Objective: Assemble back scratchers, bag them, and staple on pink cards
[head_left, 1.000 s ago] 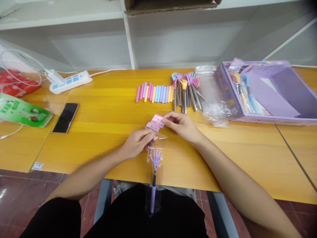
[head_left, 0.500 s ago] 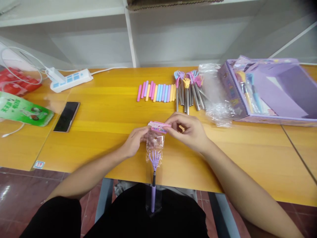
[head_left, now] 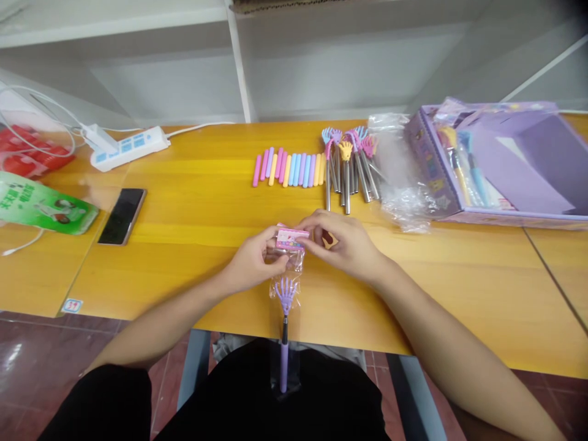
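Observation:
A pink printed header card (head_left: 291, 239) is at the top of a clear plastic bag (head_left: 294, 262). My left hand (head_left: 252, 260) grips the card's left side, its thumb low over the bag. At the card's right edge, my right hand (head_left: 342, 242) pinches it between thumb and fingers. Inside the bag lies a purple hand-shaped back scratcher (head_left: 285, 297) with a dark shaft and a purple grip (head_left: 283, 367). Its lower end hangs past the table edge, in front of a black garment.
Coloured handle tubes (head_left: 289, 169) lie in a row behind my hands. Beside them are several metal back scratchers (head_left: 346, 165), clear bags (head_left: 399, 171) and a purple box (head_left: 459, 211). Leftward are a phone (head_left: 122, 216), a power strip (head_left: 131, 149) and a green pack (head_left: 48, 205).
The card has tipped so its printed face shows more. My left thumb has come down over the front of the bag, and my right hand has shifted slightly left.

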Available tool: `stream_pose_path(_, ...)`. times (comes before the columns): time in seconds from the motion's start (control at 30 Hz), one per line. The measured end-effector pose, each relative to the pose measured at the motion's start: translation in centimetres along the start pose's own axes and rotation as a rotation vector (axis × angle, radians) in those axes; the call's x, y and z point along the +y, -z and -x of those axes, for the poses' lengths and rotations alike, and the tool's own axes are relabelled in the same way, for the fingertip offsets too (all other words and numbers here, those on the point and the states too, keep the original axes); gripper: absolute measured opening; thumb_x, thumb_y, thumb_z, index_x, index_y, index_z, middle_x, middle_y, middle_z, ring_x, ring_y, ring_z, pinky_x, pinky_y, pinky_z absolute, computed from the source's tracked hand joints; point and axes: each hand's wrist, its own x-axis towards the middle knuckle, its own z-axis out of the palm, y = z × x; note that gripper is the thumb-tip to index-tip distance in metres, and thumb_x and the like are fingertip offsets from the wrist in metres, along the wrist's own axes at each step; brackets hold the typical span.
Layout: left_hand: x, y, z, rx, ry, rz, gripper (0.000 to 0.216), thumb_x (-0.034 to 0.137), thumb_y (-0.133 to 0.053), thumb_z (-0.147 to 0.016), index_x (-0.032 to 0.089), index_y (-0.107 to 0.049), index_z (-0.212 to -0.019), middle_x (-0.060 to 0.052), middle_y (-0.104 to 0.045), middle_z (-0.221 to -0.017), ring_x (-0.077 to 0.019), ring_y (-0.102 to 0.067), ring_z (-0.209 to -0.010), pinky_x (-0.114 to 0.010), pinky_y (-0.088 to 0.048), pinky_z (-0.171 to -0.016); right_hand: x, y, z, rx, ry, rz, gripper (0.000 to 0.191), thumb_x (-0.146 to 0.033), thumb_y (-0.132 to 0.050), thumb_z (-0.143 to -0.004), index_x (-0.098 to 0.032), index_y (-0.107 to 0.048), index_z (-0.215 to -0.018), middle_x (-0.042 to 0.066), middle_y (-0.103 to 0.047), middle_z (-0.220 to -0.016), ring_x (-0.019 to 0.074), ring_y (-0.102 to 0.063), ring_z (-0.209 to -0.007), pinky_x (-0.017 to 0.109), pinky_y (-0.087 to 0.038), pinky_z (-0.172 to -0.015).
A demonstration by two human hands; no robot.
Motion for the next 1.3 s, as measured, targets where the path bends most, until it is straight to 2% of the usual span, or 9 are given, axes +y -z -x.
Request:
stream_pose_path(0.23,-0.7,0.1,-0.1,-0.009,-0.021,0.009,0.041,0.018,-0.071,-0.092,0.018,-0.059,-0.132,-0.010,-0.079,-0.116,-0.0201,-0.081,-0.104,-0.034,-0.064,-0.097,-0.1,0.1,0.1,-0.066,0.042,0.012,0.013,-0.032,-0.068,-0.105,-0.024,-0.072,-0.114,0.001,-0.066,-0.087,0.0131,-0.058,-0.067,0.030,-0.049,-0.065)
stream_pose_path(0.43,-0.7,0.0,0.0,0.010,0.024,0.031,0.044,0.020,-0.073,-0.091,0.018,-0.059,-0.133,-0.009,-0.078,-0.114,-0.0189,-0.080,-0.100,-0.031,-0.063,-0.092,-0.2,0.0,0.3,-0.118,0.078,-0.032,0.013,-0.031,-0.069,-0.104,-0.025,-0.074,-0.114,0.005,-0.070,-0.099,0.0160,-0.063,-0.077,0.032,-0.054,-0.070)
stream_pose_path(0.63,-0.1,0.1,0.0,0.027,0.020,0.016,0.041,0.023,-0.071,-0.095,0.019,-0.054,-0.132,-0.009,-0.077,-0.113,-0.0183,-0.079,-0.095,-0.031,-0.062,-0.087,-0.4,0.7,0.0,-0.071,0.012,-0.132,0.018,-0.033,-0.063,-0.107,-0.025,-0.079,-0.109,0.009,-0.072,-0.110,0.0221,-0.071,-0.101,0.039,-0.059,-0.089)
stream_pose_path(0.7,0.1,0.1,0.1,0.037,0.013,0.024,0.040,0.025,-0.070,-0.097,0.020,-0.051,-0.131,-0.009,-0.078,-0.113,-0.0182,-0.079,-0.094,-0.031,-0.062,-0.086,-0.4,0.8,-0.2,-0.075,-0.052,-0.202,0.022,-0.036,-0.061,-0.109,-0.024,-0.080,-0.104,0.009,-0.075,-0.106,0.0207,-0.071,-0.097,0.038,-0.059,-0.088)
stream_pose_path(0.77,0.0,-0.1,0.2,0.042,-0.029,0.009,0.042,0.024,-0.068,-0.098,0.021,-0.046,-0.133,-0.009,-0.077,-0.114,-0.0178,-0.079,-0.096,-0.031,-0.061,-0.088,-0.3,1.0,-0.3,-0.082,-0.116,-0.275,0.027,-0.041,-0.062,-0.109,-0.023,-0.081,-0.099,0.008,-0.076,-0.102,0.0181,-0.070,-0.088,0.034,-0.059,-0.080)
stream_pose_path(0.87,-0.4,-0.1,0.4,0.087,-0.223,-0.108,0.051,0.019,-0.068,-0.097,0.025,-0.042,-0.140,-0.010,-0.073,-0.126,-0.0181,-0.077,-0.105,-0.033,-0.061,-0.093,-0.2,1.0,-0.3,-0.065,-0.200,-0.375,0.036,-0.047,-0.061,-0.109,-0.021,-0.082,-0.094,0.007,-0.075,-0.098,0.0147,-0.065,-0.074,0.031,-0.055,-0.069)
stream_pose_path(0.97,-0.7,0.1,0.7,0.117,-0.406,-0.320,0.047,0.016,-0.068,-0.093,0.027,-0.052,-0.136,-0.009,-0.067,-0.130,-0.0185,-0.074,-0.105,-0.032,-0.061,-0.088,-0.1,1.0,-0.2,-0.048,-0.260,-0.443,0.040,-0.051,-0.061,-0.108,-0.021,-0.083,-0.093,0.007,-0.076,-0.098,0.0132,-0.060,-0.068,0.032,-0.053,-0.067)
stream_pose_path(1.1,-0.2,0.4,0.8,0.088,-0.410,-0.539,0.040,0.013,-0.066,-0.091,0.025,-0.062,-0.129,-0.007,-0.068,-0.117,-0.0187,-0.068,-0.098,-0.032,-0.059,-0.085,0.0,1.1,-0.1,-0.044,-0.279,-0.504,0.040,-0.053,-0.063,-0.107,-0.023,-0.084,-0.093,0.005,-0.077,-0.097,0.0123,-0.057,-0.066,0.032,-0.051,-0.066)
stream_pose_path(1.3,0.6,0.1,0.7,0.079,-0.396,-0.579,0.032,0.013,-0.064,-0.091,0.022,-0.063,-0.121,-0.008,-0.069,-0.115,-0.0209,-0.068,-0.102,-0.033,-0.058,-0.086,-0.1,1.2,-0.1,-0.053,-0.293,-0.526,0.036,-0.051,-0.064,-0.107,-0.023,-0.085,-0.096,0.005,-0.078,-0.100,0.0111,-0.054,-0.062,0.031,-0.049,-0.063)
